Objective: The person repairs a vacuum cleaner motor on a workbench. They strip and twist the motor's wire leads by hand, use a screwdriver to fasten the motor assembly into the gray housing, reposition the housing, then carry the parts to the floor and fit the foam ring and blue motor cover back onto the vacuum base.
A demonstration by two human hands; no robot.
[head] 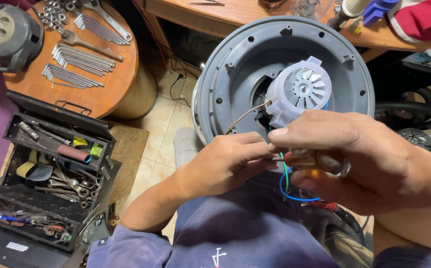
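Pale floor tiles (168, 129) run between a round wooden table (111, 84) at the upper left and a long wooden table (255, 12) along the top edge. On the person's lap stands a large grey round housing (235, 64), tilted up toward the camera, and a white motor (300, 92) with a finned fan face sits in the opening at its middle. Just below the motor both hands meet. The left hand (225, 164) has its fingers pinched together on the end of a thin brown wire (245, 115) that curves up to the motor's left side. The right hand (364, 159) is closed around a tool with an amber handle (307, 166), whose front end touches the left fingertips; the tip itself is hidden between the fingers. Blue and green wires (287, 186) loop down from under the hands, right beside the handle. On the floor at the left stands an open black toolbox (47, 173) with fold-out trays; it holds spanners, screwdrivers, a dark red-handled tool and small yellow pieces, all jumbled. The round table carries rows of hex keys (79, 59), several sockets and an adjustable wrench (109, 20), and a black cable reel (7, 34) sits at its left edge.
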